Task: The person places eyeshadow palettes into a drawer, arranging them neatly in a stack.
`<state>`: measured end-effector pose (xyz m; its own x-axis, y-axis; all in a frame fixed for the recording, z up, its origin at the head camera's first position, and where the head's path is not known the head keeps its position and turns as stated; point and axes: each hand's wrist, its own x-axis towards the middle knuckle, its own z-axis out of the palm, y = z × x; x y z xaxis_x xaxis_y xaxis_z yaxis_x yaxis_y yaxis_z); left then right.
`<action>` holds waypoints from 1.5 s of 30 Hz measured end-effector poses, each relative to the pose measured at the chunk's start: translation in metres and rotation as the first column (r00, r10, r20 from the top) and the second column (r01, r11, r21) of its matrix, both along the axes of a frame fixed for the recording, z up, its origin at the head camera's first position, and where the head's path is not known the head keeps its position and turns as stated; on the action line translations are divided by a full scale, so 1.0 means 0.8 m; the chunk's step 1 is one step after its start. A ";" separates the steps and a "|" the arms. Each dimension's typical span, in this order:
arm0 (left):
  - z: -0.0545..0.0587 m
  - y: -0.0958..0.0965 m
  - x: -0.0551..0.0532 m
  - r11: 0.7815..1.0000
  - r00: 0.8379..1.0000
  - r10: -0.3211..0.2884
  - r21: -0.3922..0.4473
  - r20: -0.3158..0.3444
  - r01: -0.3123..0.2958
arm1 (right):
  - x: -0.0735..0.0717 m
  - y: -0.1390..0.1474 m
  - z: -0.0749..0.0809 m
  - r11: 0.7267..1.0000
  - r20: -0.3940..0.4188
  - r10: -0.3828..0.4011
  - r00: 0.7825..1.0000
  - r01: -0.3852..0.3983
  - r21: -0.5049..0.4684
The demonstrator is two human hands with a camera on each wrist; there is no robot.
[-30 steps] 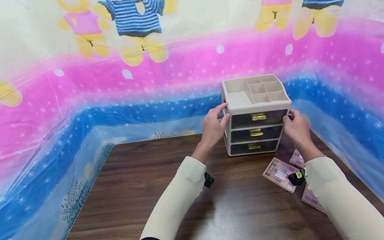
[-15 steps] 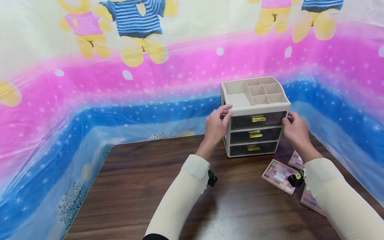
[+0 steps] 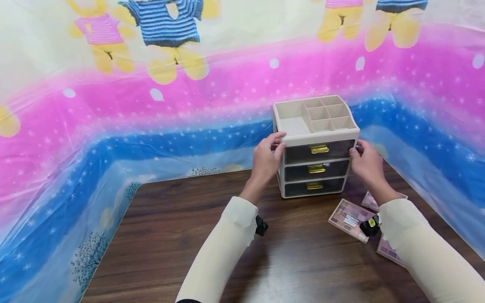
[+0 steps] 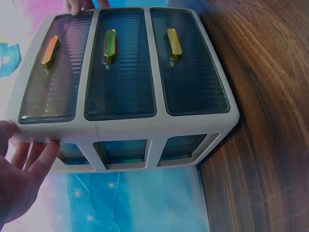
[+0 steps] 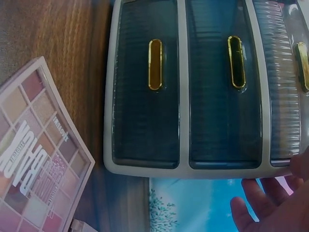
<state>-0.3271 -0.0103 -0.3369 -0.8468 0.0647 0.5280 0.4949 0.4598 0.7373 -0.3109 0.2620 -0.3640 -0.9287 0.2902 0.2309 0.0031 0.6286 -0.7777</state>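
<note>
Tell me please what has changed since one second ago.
The drawer organizer appears to have shifted very slightly left, together with the left hand and right hand; the camera view drifted too. Nothing was taken hold of or let go: both hands hold its sides. Drawers stay closed, and the makeup palettes stay on the table.

Right wrist view crops drawer unit (image 5: 205, 96), apparently at top.

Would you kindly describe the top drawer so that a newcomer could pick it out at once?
On the wooden table stands a cream organizer, gripped between the left hand and right hand. Its front stacks three dark drawers with gold handles; the top drawer alone sits directly beneath the open compartments.
</note>
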 end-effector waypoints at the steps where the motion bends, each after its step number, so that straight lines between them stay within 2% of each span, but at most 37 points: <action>1: 0.000 -0.003 0.001 1.000 1.000 0.001 0.001 -0.001 -0.001 | 0.001 -0.002 0.000 1.000 0.002 0.003 1.000 -0.003 0.001; 13: -0.004 -0.041 0.009 0.999 0.999 0.029 -0.018 -0.023 -0.029 | 0.010 -0.032 0.000 0.997 -0.004 0.053 0.999 -0.052 0.052; 19: -0.007 -0.060 0.014 1.000 0.999 0.027 0.005 -0.035 -0.027 | 0.014 -0.048 -0.001 0.995 -0.009 0.079 0.997 -0.079 0.064; 27: -0.009 -0.085 0.020 0.999 0.999 0.036 0.037 -0.026 -0.035 | 0.017 -0.068 -0.002 0.988 -0.057 0.124 0.991 -0.118 0.102; 36: -0.012 -0.118 0.026 0.997 0.999 0.041 0.071 -0.030 -0.039 | 0.017 -0.097 -0.003 0.982 -0.071 0.170 0.983 -0.163 0.096; 45: -0.013 -0.153 0.032 0.995 0.998 0.043 0.089 -0.040 -0.039 | 0.017 -0.127 -0.002 0.977 -0.042 0.207 0.977 -0.204 0.068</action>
<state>-0.3015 -0.1328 -0.3470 -0.8247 -0.0181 0.5652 0.5083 0.4144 0.7549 -0.2970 0.1601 -0.3657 -0.9541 0.0777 0.2891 -0.1681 0.6599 -0.7323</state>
